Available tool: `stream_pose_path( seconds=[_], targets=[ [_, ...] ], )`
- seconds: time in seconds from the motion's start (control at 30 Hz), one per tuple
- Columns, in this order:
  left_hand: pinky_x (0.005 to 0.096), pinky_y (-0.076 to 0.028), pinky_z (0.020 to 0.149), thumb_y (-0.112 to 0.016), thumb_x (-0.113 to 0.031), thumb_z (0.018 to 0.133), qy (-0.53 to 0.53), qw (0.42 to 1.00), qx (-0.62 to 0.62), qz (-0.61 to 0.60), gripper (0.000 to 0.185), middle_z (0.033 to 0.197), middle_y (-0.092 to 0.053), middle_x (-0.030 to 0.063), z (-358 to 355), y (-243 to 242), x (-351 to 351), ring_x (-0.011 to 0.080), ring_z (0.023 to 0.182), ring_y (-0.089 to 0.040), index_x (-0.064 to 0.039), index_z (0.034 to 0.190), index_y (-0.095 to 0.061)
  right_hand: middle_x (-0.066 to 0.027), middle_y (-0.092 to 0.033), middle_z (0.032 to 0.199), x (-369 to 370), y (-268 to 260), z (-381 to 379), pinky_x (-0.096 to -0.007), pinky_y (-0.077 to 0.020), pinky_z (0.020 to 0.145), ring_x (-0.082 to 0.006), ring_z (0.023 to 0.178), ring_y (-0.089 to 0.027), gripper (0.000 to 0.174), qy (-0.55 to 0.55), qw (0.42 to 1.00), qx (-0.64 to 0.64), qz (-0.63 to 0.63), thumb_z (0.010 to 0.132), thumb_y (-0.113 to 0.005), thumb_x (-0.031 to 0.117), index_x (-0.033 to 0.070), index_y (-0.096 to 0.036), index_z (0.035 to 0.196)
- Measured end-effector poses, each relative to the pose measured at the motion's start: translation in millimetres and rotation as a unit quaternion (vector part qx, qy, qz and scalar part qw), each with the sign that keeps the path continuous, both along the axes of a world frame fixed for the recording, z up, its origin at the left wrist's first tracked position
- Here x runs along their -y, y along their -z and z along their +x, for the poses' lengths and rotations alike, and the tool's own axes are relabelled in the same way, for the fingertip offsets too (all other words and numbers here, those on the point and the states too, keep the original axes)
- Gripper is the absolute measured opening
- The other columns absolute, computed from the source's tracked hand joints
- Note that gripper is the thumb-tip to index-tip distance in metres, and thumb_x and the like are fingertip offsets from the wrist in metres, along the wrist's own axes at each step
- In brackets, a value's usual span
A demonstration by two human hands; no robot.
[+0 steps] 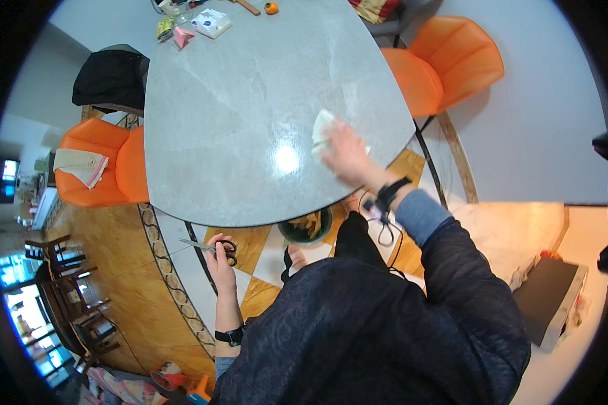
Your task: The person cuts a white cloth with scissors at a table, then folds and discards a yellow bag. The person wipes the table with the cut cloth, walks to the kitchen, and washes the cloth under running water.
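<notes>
My right hand [345, 152], blurred, presses a white cloth or wipe [323, 129] on the grey stone-look table [243, 116], near its right front edge. Part of the white piece is hidden beneath the fingers. Off the table's front edge, at the lower left, my left hand [221, 260] holds scissors [226, 252] with black handles, their metal blades pointing left. Both wrists bear black straps.
On the far table stand a tissue pack [212, 23], a pink object [183, 37] and an orange fruit [271, 7]. Orange chairs [99, 157] flank the table. A bin [305, 228] with contents sits under the front edge, near my feet. A cable lies by my leg.
</notes>
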State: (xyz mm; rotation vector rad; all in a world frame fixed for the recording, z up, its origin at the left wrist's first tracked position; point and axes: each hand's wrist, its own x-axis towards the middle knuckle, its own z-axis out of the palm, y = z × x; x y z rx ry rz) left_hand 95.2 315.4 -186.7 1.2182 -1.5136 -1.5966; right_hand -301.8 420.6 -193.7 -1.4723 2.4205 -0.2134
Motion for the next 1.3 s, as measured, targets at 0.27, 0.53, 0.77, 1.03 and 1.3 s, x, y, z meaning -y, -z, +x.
stream_pose_path(
  seconds=[0.27, 0.53, 0.77, 1.03, 1.3],
  targets=[
    [0.028, -0.049, 0.074, -0.04, -0.018, 0.103, -0.028, 0.999, 0.006, 0.026, 0.026, 0.102, -0.063, 0.0099, -149.4, 4.6, -22.0, 0.017, 0.087, -0.062, -0.001, 0.119, -0.051, -0.0063, -0.022, 0.158, 37.0, 40.1, -143.3, -0.0573, -0.0138, 0.115, -0.0351, 0.146, -0.015, 0.069, -0.339, 0.931, -0.061, -0.124, 0.09, -0.049, 0.057, 0.024, -0.034, 0.148],
    [0.0292, -0.049, 0.078, -0.041, -0.017, 0.103, -0.136, 0.985, 0.019, 0.106, 0.026, 0.103, -0.062, 0.01, -217.2, 5.8, -58.7, 0.0168, 0.088, -0.062, -0.001, 0.119, -0.051, -0.0151, -0.036, 0.149, 162.8, 42.0, -202.2, -0.0636, -0.0118, 0.112, -0.0381, 0.142, -0.023, 0.077, -0.232, 0.957, -0.062, -0.165, 0.082, -0.059, 0.057, 0.011, -0.041, 0.141],
    [0.0308, -0.049, 0.08, -0.042, -0.018, 0.103, -0.164, 0.983, 0.043, 0.077, 0.026, 0.105, -0.062, 0.0114, -246.1, -10.0, -36.9, 0.0182, 0.089, -0.062, -0.001, 0.12, -0.05, -0.0137, -0.046, 0.139, 203.7, 33.0, -115.7, -0.0518, -0.0326, 0.106, -0.0333, 0.132, -0.039, 0.061, -0.573, 0.731, 0.141, -0.344, 0.079, -0.066, 0.043, 0.013, -0.052, 0.13],
    [0.027, -0.048, 0.075, -0.044, -0.019, 0.102, -0.149, 0.972, 0.09, 0.157, 0.025, 0.101, -0.062, 0.0087, -240.1, -5.2, -71.5, 0.0155, 0.085, -0.06, -0.001, 0.117, -0.052, -0.0096, -0.026, 0.156, 303.3, 40.9, -419.3, -0.0628, -0.0187, 0.11, -0.0375, 0.142, -0.022, 0.06, 0.141, 0.988, -0.064, -0.028, 0.096, -0.038, 0.051, 0.02, -0.035, 0.147],
    [0.0267, -0.051, 0.067, -0.044, -0.021, 0.103, -0.138, 0.972, 0.042, 0.185, 0.025, 0.1, -0.061, 0.0076, -264.1, -8.6, -61.7, 0.0151, 0.085, -0.063, -0.003, 0.119, -0.052, -0.0099, -0.029, 0.155, 150.5, 61.8, -198.0, -0.0637, -0.0131, 0.112, -0.0377, 0.144, -0.02, 0.073, -0.226, 0.957, -0.117, -0.136, 0.086, -0.056, 0.047, 0.018, -0.032, 0.148]
  ],
)
